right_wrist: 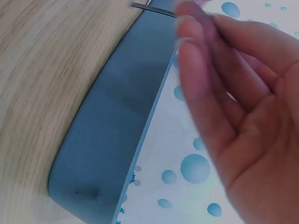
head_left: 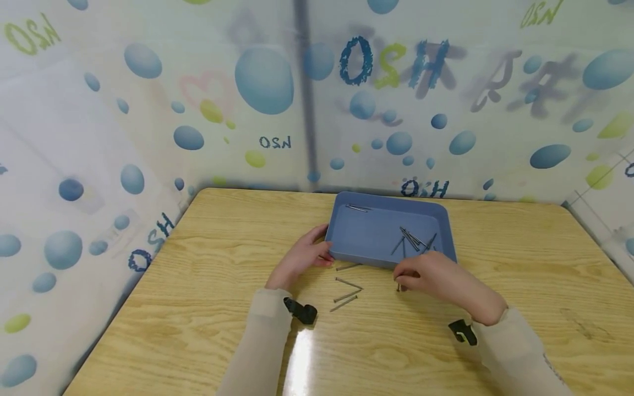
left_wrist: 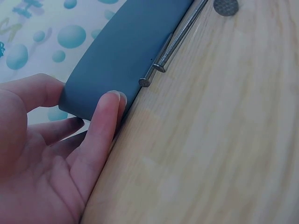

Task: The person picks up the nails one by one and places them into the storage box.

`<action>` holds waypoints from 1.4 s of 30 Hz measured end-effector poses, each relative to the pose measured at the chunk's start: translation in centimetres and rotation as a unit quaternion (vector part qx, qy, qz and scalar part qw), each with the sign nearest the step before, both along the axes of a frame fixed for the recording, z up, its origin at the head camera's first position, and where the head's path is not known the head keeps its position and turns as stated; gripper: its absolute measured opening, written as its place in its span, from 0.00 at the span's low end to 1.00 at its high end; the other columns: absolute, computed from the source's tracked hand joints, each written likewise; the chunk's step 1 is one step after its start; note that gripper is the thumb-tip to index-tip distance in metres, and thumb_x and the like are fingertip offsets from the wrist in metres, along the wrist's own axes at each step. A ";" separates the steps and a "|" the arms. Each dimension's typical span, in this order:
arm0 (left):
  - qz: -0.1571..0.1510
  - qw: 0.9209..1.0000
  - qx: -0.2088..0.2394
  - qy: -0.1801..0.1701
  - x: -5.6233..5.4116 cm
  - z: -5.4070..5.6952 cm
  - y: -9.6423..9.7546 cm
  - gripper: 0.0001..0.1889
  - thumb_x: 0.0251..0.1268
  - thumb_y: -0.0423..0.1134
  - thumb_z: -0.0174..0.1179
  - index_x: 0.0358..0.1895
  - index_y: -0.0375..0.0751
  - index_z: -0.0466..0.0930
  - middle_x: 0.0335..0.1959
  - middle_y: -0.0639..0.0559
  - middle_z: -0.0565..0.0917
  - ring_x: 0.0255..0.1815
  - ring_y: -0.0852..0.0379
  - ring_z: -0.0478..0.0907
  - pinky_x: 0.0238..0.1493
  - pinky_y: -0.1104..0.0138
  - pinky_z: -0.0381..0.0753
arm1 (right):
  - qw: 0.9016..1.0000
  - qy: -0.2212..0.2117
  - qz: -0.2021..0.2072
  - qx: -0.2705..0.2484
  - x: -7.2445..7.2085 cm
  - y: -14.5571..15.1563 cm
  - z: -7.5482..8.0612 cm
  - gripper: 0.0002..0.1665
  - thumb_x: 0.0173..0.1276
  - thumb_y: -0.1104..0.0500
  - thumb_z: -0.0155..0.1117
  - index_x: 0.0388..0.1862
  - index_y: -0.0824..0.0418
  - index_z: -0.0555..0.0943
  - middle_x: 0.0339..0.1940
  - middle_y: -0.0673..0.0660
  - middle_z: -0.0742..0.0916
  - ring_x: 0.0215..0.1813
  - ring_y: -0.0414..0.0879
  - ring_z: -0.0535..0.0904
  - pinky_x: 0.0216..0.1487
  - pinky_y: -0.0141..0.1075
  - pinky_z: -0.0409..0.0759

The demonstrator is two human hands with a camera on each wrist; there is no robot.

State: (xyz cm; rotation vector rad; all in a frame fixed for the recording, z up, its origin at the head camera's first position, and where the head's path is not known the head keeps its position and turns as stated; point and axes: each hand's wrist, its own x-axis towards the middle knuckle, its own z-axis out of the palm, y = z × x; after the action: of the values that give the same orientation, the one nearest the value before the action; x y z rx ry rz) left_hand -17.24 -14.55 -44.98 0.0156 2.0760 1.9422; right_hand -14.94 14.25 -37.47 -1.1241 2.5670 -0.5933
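Observation:
A shallow blue tray (head_left: 366,236) lies on the wooden table with several nails (head_left: 410,238) inside, most of them in its right half. My left hand (head_left: 302,254) holds the tray's near left corner, thumb at the rim and fingers against the outer wall (left_wrist: 103,60). Just in front of the tray's near side, my right hand (head_left: 436,278) pinches a nail (right_wrist: 152,8) between thumb and fingertips. Its head end points down in the head view. Loose nails (head_left: 349,284) are scattered on the table between the hands, some close along the tray wall.
The wooden table (head_left: 198,264) reaches to a patterned curtain (head_left: 213,126) behind and at the left. Two more nails (head_left: 358,208) lie in the tray's far left corner. Black wrist mounts (head_left: 302,311) sit on both sleeves.

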 end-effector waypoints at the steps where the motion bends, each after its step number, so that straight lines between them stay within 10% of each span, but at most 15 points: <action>1: 0.001 1.000 -0.001 -0.001 0.0 0.0 0.0 0.30 0.64 0.36 0.50 0.69 0.48 0.52 0.65 0.51 0.61 0.33 0.49 0.78 0.35 0.62 0.80 | 1.000 0.005 -0.007 -0.012 0.0 0.0 0.0 0.06 0.64 0.57 0.57 0.37 0.51 0.81 0.26 0.37 0.80 0.25 0.30 0.73 0.26 0.28 0.72; 9: 0.001 1.000 -0.001 0.002 0.0 0.1 0.1 0.30 0.64 0.35 0.50 0.69 0.47 0.52 0.65 0.50 0.61 0.33 0.49 0.78 0.35 0.62 0.80 | 0.985 0.062 -0.107 -0.121 -0.6 -0.2 -0.2 0.06 0.63 0.54 0.59 0.37 0.50 0.81 0.27 0.40 0.82 0.28 0.35 0.78 0.29 0.30 0.76; 17: -0.016 1.000 0.013 -0.016 0.9 2.3 0.2 0.31 0.64 0.33 0.48 0.69 0.42 0.48 0.67 0.45 0.57 0.40 0.37 0.75 0.41 0.56 0.78 | 0.951 -0.063 -0.218 -0.208 -1.3 0.0 -1.6 0.19 0.64 0.44 0.54 0.46 0.53 0.79 0.37 0.50 0.84 0.36 0.44 0.80 0.37 0.41 0.78; 42: -0.020 1.000 0.006 -0.018 1.0 2.7 0.2 0.31 0.65 0.32 0.47 0.70 0.41 0.47 0.67 0.45 0.56 0.41 0.36 0.74 0.42 0.55 0.78 | 0.938 -0.128 -0.228 -0.226 -3.9 -0.2 -4.1 0.27 0.69 0.47 0.47 0.64 0.56 0.65 0.58 0.56 0.75 0.42 0.51 0.78 0.44 0.46 0.75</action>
State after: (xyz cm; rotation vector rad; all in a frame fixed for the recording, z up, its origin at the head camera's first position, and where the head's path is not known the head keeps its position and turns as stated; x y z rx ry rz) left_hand -16.22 -14.31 -42.29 0.0250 2.0249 1.9175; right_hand -18.81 14.10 -41.61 -0.4930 2.5211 -1.3946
